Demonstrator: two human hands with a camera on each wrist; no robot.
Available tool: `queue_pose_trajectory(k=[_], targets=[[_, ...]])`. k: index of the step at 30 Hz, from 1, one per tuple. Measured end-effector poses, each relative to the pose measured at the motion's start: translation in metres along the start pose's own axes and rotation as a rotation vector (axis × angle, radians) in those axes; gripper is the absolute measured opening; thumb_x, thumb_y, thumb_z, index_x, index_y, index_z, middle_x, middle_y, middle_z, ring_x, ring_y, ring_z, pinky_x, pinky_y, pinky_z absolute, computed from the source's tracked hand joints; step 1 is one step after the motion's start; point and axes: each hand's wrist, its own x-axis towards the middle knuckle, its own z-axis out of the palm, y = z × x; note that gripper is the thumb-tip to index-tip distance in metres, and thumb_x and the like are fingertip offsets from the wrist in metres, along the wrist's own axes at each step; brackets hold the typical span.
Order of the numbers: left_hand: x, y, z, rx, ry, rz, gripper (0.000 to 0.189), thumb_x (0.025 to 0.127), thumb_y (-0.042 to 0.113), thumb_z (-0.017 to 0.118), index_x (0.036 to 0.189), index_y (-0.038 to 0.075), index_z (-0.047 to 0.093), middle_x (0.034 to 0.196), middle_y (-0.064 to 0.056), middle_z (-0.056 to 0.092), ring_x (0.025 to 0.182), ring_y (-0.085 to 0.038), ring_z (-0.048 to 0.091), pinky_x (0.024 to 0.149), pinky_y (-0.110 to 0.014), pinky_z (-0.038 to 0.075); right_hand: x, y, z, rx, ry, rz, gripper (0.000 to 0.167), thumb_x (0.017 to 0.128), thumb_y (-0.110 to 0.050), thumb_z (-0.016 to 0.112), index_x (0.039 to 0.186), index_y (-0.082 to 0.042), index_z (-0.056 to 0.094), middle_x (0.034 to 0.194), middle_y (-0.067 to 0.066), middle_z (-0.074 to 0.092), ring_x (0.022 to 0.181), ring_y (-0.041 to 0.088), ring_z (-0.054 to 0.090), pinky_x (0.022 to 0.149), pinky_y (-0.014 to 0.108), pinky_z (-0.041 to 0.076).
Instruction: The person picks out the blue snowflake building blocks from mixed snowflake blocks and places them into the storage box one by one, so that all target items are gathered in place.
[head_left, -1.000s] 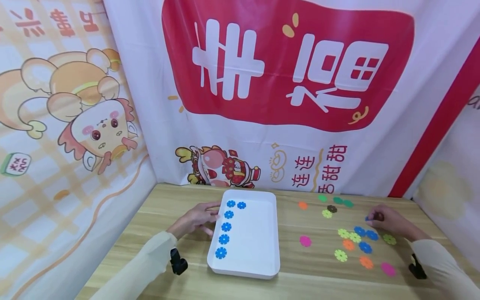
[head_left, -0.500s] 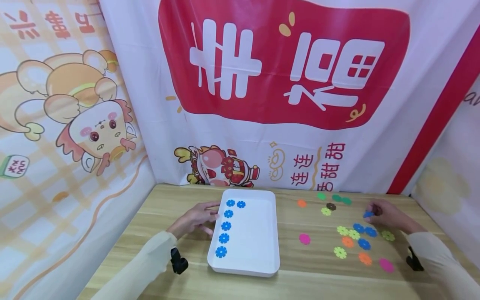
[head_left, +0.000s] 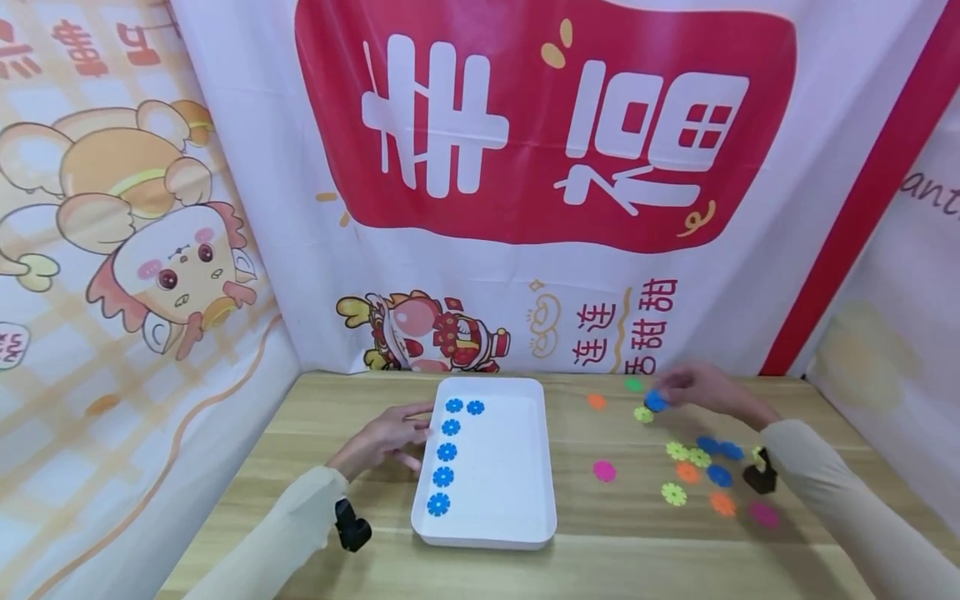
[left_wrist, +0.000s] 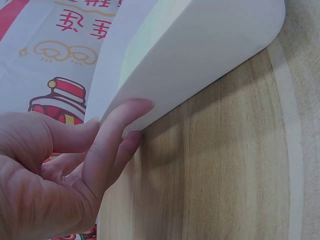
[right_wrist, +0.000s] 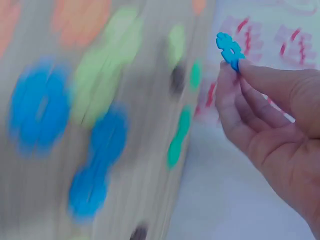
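Observation:
At the left rim of a white tray (head_left: 495, 537), my left hand (head_left: 386, 437) holds on, its thumb at the rim and fingers against the outer wall in the left wrist view. Inside the tray, blue flower-shaped discs (head_left: 447, 452) form a column along the left side, with one more beside the top disc. My right hand (head_left: 708, 390) pinches a blue flower-shaped disc (right_wrist: 231, 50) between thumb and fingertips, raised over the back right of the table. Beneath it, the held disc partly hides a dark disc in the head view.
Loose flower-shaped discs lie right of the tray: yellow-green (head_left: 674, 494), orange (head_left: 723, 503), pink (head_left: 604, 472) and several blue (head_left: 719, 476). Green discs (right_wrist: 179, 137) lie near the table's back edge. A printed cloth (head_left: 420, 275) hangs behind the wooden table (head_left: 360, 575).
My right hand has lifted the blue disc and carried it left, toward the tray. The left hand stays at the tray's rim. The head view has shifted slightly.

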Motion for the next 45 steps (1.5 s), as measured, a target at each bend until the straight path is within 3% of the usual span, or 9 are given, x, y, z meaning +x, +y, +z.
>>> queue_pose_trajectory(k=[7, 13, 16, 21, 28, 33, 38, 45], targets=[[-0.001, -0.002, -0.002, -0.006, -0.001, 0.012, 0.057, 0.105, 0.008, 0.061, 0.16, 0.011, 0.043, 0.154, -0.029, 0.05, 0.111, -0.032, 0.073, 0.068, -0.038, 0.068, 0.028, -0.068, 0.029, 0.35, -0.07, 0.088, 0.033, 0.105, -0.01, 0.063, 0.13, 0.012, 0.063, 0.113, 0.018, 0.075, 0.098, 0.027, 0.074, 0.094, 0.047, 0.065], [-0.002, -0.001, -0.004, -0.027, -0.006, 0.01, 0.059, 0.105, 0.007, 0.061, 0.161, 0.012, 0.042, 0.153, -0.029, 0.051, 0.112, -0.033, 0.072, 0.07, -0.039, 0.069, 0.054, -0.091, 0.058, 0.644, -0.174, 0.091, 0.027, 0.104, 0.0, 0.061, 0.127, 0.014, 0.063, 0.108, 0.013, 0.079, 0.094, 0.02, 0.077, 0.096, 0.045, 0.065], [-0.001, -0.002, -0.006, -0.038, -0.019, 0.014, 0.062, 0.104, 0.006, 0.061, 0.162, 0.012, 0.04, 0.154, -0.03, 0.049, 0.111, -0.033, 0.072, 0.07, -0.039, 0.069, 0.065, -0.098, 0.077, 0.71, -0.209, 0.072, 0.022, 0.102, 0.006, 0.059, 0.122, 0.014, 0.064, 0.105, 0.014, 0.079, 0.095, 0.023, 0.078, 0.1, 0.05, 0.062], [-0.002, -0.002, -0.005, -0.025, -0.018, -0.005, 0.062, 0.104, 0.006, 0.061, 0.162, 0.012, 0.039, 0.154, -0.03, 0.05, 0.101, -0.028, 0.075, 0.069, -0.038, 0.069, 0.079, -0.12, 0.109, 0.705, -0.205, 0.109, 0.025, 0.101, 0.007, 0.06, 0.124, 0.017, 0.06, 0.107, 0.021, 0.077, 0.097, 0.028, 0.078, 0.104, 0.054, 0.058], [-0.004, 0.0, -0.003, -0.021, -0.003, 0.007, 0.062, 0.104, 0.005, 0.061, 0.161, 0.01, 0.04, 0.152, -0.031, 0.051, 0.099, -0.027, 0.076, 0.067, -0.038, 0.068, 0.1, -0.151, 0.14, 0.626, -0.152, 0.244, 0.017, 0.099, 0.003, 0.065, 0.115, 0.009, 0.066, 0.107, 0.022, 0.076, 0.093, 0.027, 0.077, 0.091, 0.04, 0.067], [-0.004, 0.002, -0.001, -0.024, -0.011, 0.008, 0.062, 0.104, 0.005, 0.061, 0.162, 0.01, 0.039, 0.153, -0.031, 0.049, 0.101, -0.028, 0.075, 0.067, -0.038, 0.068, 0.11, -0.158, 0.159, 0.588, -0.163, 0.232, 0.01, 0.098, 0.003, 0.067, 0.108, 0.006, 0.069, 0.104, 0.02, 0.077, 0.093, 0.028, 0.078, 0.09, 0.039, 0.067], [-0.003, 0.002, -0.002, -0.011, -0.009, 0.011, 0.061, 0.105, 0.005, 0.06, 0.162, 0.009, 0.039, 0.153, -0.032, 0.049, 0.101, -0.029, 0.075, 0.067, -0.037, 0.068, 0.111, -0.167, 0.178, 0.483, -0.169, 0.187, 0.013, 0.096, -0.002, 0.072, 0.106, 0.006, 0.072, 0.099, 0.02, 0.079, 0.092, 0.031, 0.079, 0.093, 0.041, 0.066], [-0.004, 0.001, -0.002, -0.012, -0.003, 0.014, 0.061, 0.105, 0.004, 0.06, 0.162, 0.01, 0.04, 0.153, -0.032, 0.05, 0.1, -0.029, 0.075, 0.067, -0.038, 0.068, 0.115, -0.178, 0.197, 0.403, -0.141, 0.213, 0.01, 0.098, -0.003, 0.071, 0.103, 0.005, 0.069, 0.093, 0.017, 0.079, 0.085, 0.031, 0.079, 0.085, 0.04, 0.068]])
